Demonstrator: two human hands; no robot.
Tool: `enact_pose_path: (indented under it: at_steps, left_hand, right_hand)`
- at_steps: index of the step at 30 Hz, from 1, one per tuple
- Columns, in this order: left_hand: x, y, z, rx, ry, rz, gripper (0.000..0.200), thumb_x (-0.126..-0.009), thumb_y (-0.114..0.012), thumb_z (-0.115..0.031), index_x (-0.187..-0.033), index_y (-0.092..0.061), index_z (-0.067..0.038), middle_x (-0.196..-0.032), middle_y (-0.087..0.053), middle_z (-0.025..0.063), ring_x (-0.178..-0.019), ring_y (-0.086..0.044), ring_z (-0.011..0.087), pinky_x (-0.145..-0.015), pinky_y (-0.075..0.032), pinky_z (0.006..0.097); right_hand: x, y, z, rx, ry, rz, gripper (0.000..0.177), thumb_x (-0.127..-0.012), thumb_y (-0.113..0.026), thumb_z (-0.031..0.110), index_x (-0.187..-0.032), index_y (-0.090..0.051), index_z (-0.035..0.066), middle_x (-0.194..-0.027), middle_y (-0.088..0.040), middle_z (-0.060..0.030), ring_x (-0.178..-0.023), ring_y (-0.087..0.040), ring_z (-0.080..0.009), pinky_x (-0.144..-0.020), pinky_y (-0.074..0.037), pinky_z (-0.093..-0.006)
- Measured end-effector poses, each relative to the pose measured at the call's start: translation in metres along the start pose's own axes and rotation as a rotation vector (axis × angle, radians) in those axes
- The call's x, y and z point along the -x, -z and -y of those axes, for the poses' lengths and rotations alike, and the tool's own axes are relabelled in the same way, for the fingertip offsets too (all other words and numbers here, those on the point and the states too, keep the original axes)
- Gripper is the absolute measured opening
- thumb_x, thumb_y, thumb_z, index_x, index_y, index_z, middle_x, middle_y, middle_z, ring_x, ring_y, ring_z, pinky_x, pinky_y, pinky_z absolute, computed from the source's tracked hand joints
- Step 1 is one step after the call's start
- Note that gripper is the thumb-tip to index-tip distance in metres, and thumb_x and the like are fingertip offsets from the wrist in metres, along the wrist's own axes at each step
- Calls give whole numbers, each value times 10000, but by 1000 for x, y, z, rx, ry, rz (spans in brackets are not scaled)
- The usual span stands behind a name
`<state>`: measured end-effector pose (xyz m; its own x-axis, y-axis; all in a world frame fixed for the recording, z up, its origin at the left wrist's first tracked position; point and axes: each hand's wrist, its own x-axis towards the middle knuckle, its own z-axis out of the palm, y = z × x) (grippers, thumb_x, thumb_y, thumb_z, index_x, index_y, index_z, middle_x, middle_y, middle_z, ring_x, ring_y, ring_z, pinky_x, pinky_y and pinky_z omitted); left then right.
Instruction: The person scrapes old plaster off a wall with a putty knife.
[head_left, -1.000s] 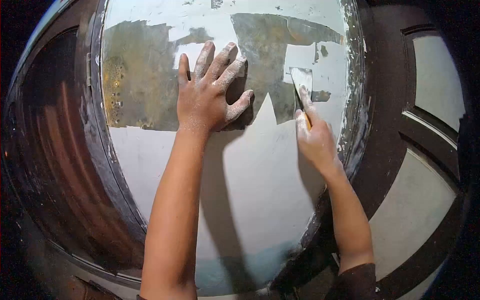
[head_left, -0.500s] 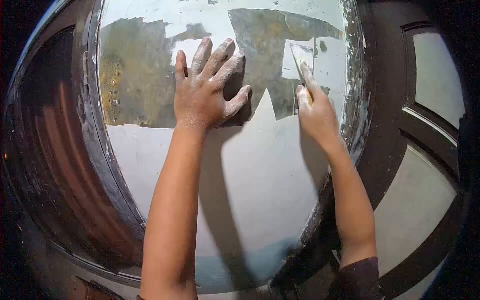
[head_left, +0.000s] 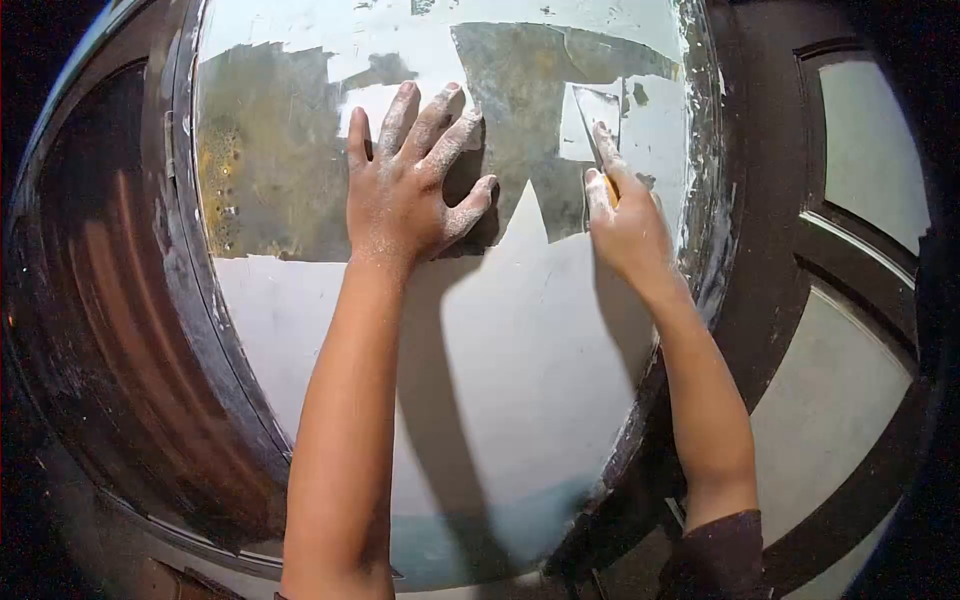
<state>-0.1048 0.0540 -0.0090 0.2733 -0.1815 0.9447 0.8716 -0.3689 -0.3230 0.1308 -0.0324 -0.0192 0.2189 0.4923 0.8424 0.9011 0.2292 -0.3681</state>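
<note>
We clamp the right hand (head_left: 632,225) on the scraper (head_left: 612,190), its blade (head_left: 600,106) just above the grip, pointing up and slightly left along a near-vertical long axis, higher than one second earlier. Left of the grip, we rest the left hand (head_left: 403,200), fingers spread, against the partly white-coated wall (head_left: 540,340).

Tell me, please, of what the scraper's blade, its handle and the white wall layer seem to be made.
The blade is probably smooth metal: thin, flat, straight-edged. The handle could be plastic or painted wood; only a small yellow-orange part shows. The white layer looks like matte paint or plaster: pale, low in shine, with jagged edges against the darker surface.
</note>
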Motion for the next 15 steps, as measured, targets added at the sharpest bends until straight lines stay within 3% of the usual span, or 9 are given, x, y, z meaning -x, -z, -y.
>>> enact_pose_path:
  at_steps: [2, 4, 5, 6, 8, 11, 15]
  left_hand:
    - [1, -3, -1, 32, -3, -47, 585, -855, -716, -577, -1364, -665, -292, -1583, -507, -51, -1522, -387, 271, -1261, -179, 633]
    - [0, -3, 2, 21, -4, -22, 595, -873, -702, -571, -1398, -663, -293, -1605, -504, -62, -1531, -383, 269, -1273, -150, 598]
    - [-1, 1, -2, 24, 10, -24, 590, -869, -713, -567, -1390, -671, -292, -1596, -515, -57, -1524, -396, 272, -1273, -153, 592]
    - [0, -2, -1, 33, 7, -39, 595, -863, -718, -571, -1386, -673, -291, -1592, -519, -55, -1521, -400, 271, -1275, -153, 588]
    - [0, -1, -1, 16, 11, -18, 601, -858, -722, -572, -1387, -673, -291, -1590, -519, -59, -1524, -397, 269, -1276, -150, 587]
    - [0, -3, 0, 34, 0, -43, 594, -863, -711, -563, -1388, -671, -290, -1599, -509, -59, -1527, -393, 271, -1272, -143, 600]
    - [0, -2, 0, 19, 4, -12, 583, -865, -711, -552, -1384, -673, -290, -1608, -503, -50, -1529, -391, 274, -1267, -146, 609]
  right_hand:
    - [20, -2, 4, -62, -31, 26, 516, -1051, -538, 248, -1546, -501, 107, -1123, -698, -314, -1025, -682, -502, -901, -528, -503]
    - [40, -23, -16, -40, 68, -46, 529, -1046, -549, 238, -1560, -483, 133, -1019, -696, -317, -938, -683, -512, -841, -532, -520]
    - [48, -22, -12, -8, 16, 7, 545, -1043, -551, 230, -1579, -464, 180, -1037, -699, -310, -951, -673, -516, -847, -528, -531]
    - [48, -15, -3, -12, -52, 78, 539, -1043, -549, 228, -1569, -474, 140, -1169, -691, -300, -1059, -667, -504, -919, -524, -511]
    - [28, -27, -24, -22, 134, -104, 588, -1047, -520, 314, -1618, -391, 255, -910, -714, -291, -896, -671, -534, -848, -512, -621]
    - [-8, -17, -23, -21, 110, -118, 550, -1049, -512, 321, -1588, -447, 230, -984, -721, -298, -941, -668, -538, -880, -515, -606]
    - [24, -25, -19, -58, 158, -105, 598, -1040, -533, 281, -1618, -386, 239, -933, -715, -299, -897, -670, -527, -859, -513, -599]
